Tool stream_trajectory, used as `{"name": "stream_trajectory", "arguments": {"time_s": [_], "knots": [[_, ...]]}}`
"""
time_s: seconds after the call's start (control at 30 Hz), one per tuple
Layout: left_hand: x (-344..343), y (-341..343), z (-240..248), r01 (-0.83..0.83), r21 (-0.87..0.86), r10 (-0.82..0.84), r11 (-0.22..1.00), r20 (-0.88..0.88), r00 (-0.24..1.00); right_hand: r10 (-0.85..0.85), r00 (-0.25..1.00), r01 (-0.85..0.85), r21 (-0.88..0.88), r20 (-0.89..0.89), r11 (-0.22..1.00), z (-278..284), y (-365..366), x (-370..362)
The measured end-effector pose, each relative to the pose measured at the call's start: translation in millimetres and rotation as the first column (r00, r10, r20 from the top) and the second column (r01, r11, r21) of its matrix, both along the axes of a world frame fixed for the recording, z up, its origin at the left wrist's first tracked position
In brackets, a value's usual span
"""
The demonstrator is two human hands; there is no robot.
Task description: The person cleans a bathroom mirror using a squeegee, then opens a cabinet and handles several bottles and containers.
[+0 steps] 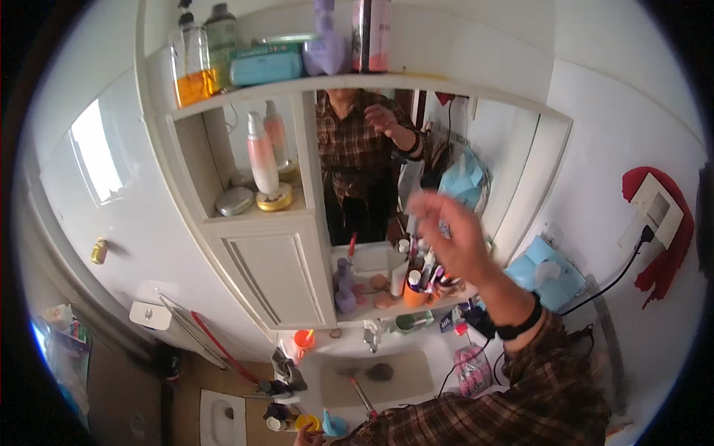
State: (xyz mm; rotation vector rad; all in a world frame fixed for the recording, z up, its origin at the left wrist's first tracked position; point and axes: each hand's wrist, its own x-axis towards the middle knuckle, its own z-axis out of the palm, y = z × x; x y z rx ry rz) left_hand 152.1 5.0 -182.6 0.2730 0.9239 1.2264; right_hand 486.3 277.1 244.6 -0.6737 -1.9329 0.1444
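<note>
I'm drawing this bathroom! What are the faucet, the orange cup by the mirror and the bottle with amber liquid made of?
The faucet looks like shiny metal: silvery with bright glints. The orange cup seems smooth plastic, from its even colour. The pump bottle is glossy clear plastic or glass: amber liquid shows through.

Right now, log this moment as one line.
right hand: raised before rectangular glass mirror, holding nothing visible | left hand: lower edge, near round yellow container | round orange cup: below mirror

Light was soft, edges bowed
Glare marked the left wall [123, 215], the right hand [460, 241] blurred, and corners were black.
</note>
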Motion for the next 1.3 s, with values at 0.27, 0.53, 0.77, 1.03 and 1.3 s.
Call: {"name": "stream_trajectory", "arguments": {"time_s": [0.27,0.53,0.77,1.03,1.3], "knots": [[32,15,66,0.061,0.106,0.004,0.993,-0.525,0.851,-0.232,0.909,0.304,0.17,-0.348,0.937,173,126,-11],[35,3,71,-0.118,0.206,0.204,0.971,-0.473,0.857,-0.389,0.912,0.367,-0.16,-0.132,0.916,200,156,-49],[29,6,69,-0.004,0.27,0.184,0.963,-0.643,0.743,-0.405,0.842,0.395,-0.105,-0.357,0.913,204,146,-33],[21,11,65,0.079,0.246,0.103,0.966,-0.648,0.754,0.476,0.698,-0.636,-0.159,-0.534,0.755,188,71,3],[-3,62,83,0.104,0.234,0.003,0.967,-0.415,0.91,0.626,0.598,-0.802,-0.376,-0.501,0.465,74,7,-12]]}}
